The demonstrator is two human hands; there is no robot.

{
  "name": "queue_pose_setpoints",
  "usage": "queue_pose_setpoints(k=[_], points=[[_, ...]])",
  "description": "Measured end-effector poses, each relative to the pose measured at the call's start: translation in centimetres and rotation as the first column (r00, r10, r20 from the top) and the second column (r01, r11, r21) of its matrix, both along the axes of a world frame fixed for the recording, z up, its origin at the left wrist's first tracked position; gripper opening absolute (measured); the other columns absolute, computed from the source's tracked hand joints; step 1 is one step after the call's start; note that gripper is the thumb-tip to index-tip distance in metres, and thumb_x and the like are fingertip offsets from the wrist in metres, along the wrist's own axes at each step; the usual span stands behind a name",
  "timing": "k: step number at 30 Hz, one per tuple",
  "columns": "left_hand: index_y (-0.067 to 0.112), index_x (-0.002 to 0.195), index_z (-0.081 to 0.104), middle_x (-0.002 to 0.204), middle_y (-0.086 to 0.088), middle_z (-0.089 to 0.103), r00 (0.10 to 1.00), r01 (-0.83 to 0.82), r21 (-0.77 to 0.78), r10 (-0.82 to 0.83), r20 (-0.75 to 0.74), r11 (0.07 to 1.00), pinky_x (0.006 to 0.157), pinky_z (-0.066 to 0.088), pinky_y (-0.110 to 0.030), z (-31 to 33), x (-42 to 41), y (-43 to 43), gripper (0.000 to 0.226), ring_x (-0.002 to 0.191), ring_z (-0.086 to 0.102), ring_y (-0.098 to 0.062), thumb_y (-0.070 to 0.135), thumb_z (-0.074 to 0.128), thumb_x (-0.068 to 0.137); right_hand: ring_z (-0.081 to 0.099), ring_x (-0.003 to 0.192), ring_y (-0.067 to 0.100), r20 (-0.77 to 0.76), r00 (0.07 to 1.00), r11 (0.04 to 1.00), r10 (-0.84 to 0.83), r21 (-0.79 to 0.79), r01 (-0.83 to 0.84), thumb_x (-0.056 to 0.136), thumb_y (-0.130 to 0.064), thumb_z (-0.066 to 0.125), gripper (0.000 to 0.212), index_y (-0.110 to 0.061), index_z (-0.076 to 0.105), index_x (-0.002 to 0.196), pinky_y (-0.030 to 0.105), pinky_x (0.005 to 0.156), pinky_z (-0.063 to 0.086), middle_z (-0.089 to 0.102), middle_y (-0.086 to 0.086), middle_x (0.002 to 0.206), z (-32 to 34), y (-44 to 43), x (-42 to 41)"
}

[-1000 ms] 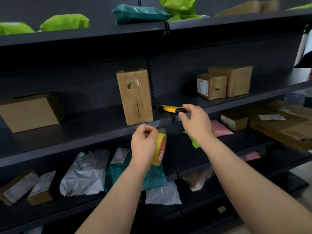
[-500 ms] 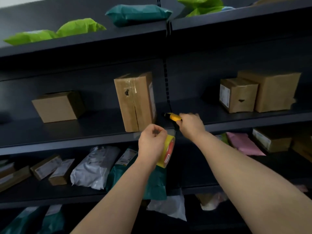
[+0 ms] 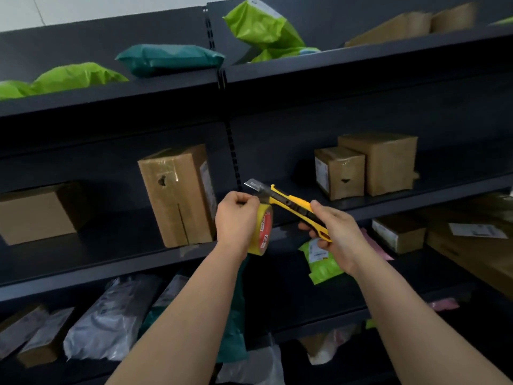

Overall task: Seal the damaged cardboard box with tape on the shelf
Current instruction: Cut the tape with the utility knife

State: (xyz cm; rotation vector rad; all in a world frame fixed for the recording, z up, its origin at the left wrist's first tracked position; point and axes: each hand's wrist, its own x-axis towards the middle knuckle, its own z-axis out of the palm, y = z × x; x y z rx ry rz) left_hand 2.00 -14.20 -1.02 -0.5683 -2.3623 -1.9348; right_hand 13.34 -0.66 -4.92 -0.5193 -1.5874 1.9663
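I am looking at the left hand [image 3: 237, 218], which is closing around a roll of yellow tape [image 3: 262, 232]; the hand is covering most of the roll, so I am only seeing its lower right part and the red inner label, whose print I cannot read. The right hand [image 3: 334, 234] is gripping a yellow utility knife [image 3: 297, 208] by the handle, with the blade pointing up and left, its base meeting the left thumb and forefinger. Whether a strip of tape is lying under the blade, I cannot tell. The damaged cardboard box [image 3: 177, 195] is standing upright on the middle shelf [image 3: 111, 259], just left of the left hand, showing a hole in its front face and a slit lower down. Its side label is too blurred to read. Parcels on the lower shelf are partly hiding behind my forearms.
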Motion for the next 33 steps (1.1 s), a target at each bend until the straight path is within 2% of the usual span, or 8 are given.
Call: queue_pose_setpoints(k=[9, 19, 21, 23, 25, 28, 30, 33], points=[[0.024, 0.094, 0.061, 0.095, 0.000, 0.064, 1.000, -0.011, 0.050, 0.011, 0.002, 0.999, 0.088, 0.055, -0.051, 0.8, -0.8, 0.1, 0.011, 0.092, 0.063, -0.024, 0.034, 0.065, 0.091, 0.050, 0.050, 0.010, 0.051, 0.996, 0.997, -0.071, -0.035, 0.072, 0.093, -0.041, 0.059, 0.028, -0.017, 0.069, 0.103, 0.019, 0.041, 0.028, 0.074, 0.011, 0.077, 0.0, 0.5, 0.9], [0.020, 0.100, 0.064, 0.099, -0.001, 0.066, 0.999, -0.037, -0.006, 0.037, 0.007, 0.999, 0.082, 0.057, -0.042, 0.4, -1.7, 0.2, 0.029, 0.088, 0.061, -0.018, 0.043, 0.071, 0.086, 0.052, 0.053, 0.012, 0.079, 0.995, 0.999, -0.054, 0.012, 0.053, 0.093, -0.042, 0.059, 0.030, -0.015, 0.069, 0.102, 0.020, 0.042, 0.031, 0.074, 0.012, 0.078, 0.2, 0.5, 0.7], [0.019, 0.106, 0.062, 0.106, -0.002, 0.065, 0.999, -0.045, -0.017, 0.045, -0.007, 0.999, 0.082, 0.056, -0.040, 0.5, -1.6, 0.4, 0.034, 0.090, 0.061, -0.017, 0.044, 0.071, 0.085, 0.052, 0.053, 0.011, 0.080, 0.994, 0.998, -0.068, 0.009, 0.068, 0.093, -0.042, 0.059, 0.030, -0.016, 0.070, 0.101, 0.020, 0.043, 0.031, 0.075, 0.011, 0.078, 0.2, 0.5, 0.5], [0.017, 0.132, 0.049, 0.124, -0.004, 0.058, 0.998, -0.057, -0.031, 0.057, -0.002, 0.998, 0.090, 0.053, -0.042, 0.8, -1.8, 0.7, 0.060, 0.104, 0.059, -0.022, 0.045, 0.073, 0.084, 0.052, 0.051, 0.010, 0.070, 0.994, 0.996, -0.088, -0.013, 0.089, 0.094, -0.042, 0.059, 0.028, -0.016, 0.069, 0.100, 0.018, 0.042, 0.031, 0.074, 0.009, 0.075, 0.3, 0.4, 0.2], [0.020, 0.152, 0.022, 0.144, -0.009, 0.044, 0.999, -0.034, -0.007, 0.034, 0.030, 0.999, 0.103, 0.046, -0.046, 1.3, -2.0, 1.2, 0.089, 0.124, 0.050, -0.030, 0.046, 0.073, 0.084, 0.052, 0.050, 0.010, 0.044, 0.994, 0.994, -0.096, -0.055, 0.098, 0.095, -0.042, 0.058, 0.028, -0.016, 0.069, 0.099, 0.018, 0.041, 0.032, 0.074, 0.008, 0.074, 0.4, 0.1, -0.4], [0.020, 0.157, 0.006, 0.154, -0.009, 0.035, 0.998, 0.036, 0.076, -0.039, 0.041, 0.996, 0.110, 0.033, -0.037, 1.6, -2.1, 2.0, 0.091, 0.139, 0.037, -0.028, 0.042, 0.065, 0.092, 0.055, 0.055, 0.010, -0.026, 0.993, 0.990, -0.115, -0.090, 0.112, 0.097, -0.042, 0.053, 0.028, -0.018, 0.068, 0.100, 0.021, 0.046, 0.037, 0.074, 0.006, 0.078, 1.1, -0.2, -1.8], [0.016, 0.157, 0.004, 0.151, -0.006, 0.041, 0.997, 0.066, 0.080, -0.069, 0.031, 0.995, 0.102, 0.031, -0.030, 1.2, -2.1, 2.5, 0.087, 0.137, 0.039, -0.024, 0.038, 0.060, 0.096, 0.059, 0.065, 0.011, -0.055, 0.985, 0.987, -0.162, -0.025, 0.161, 0.099, -0.042, 0.049, 0.028, -0.019, 0.067, 0.103, 0.023, 0.052, 0.040, 0.074, 0.004, 0.084, 1.8, -0.1, -3.3], [0.013, 0.157, 0.005, 0.147, -0.007, 0.044, 0.994, 0.097, 0.040, -0.099, 0.037, 0.994, 0.097, 0.036, -0.028, -0.2, -2.7, 3.5, 0.089, 0.129, 0.045, -0.021, 0.024, 0.066, 0.093, 0.060, 0.074, 0.012, -0.077, 0.983, 0.985, -0.167, 0.036, 0.170, 0.101, -0.040, 0.045, 0.027, -0.020, 0.064, 0.104, 0.026, 0.061, 0.043, 0.071, 0.002, 0.087, 2.9, 0.0, -6.2]])
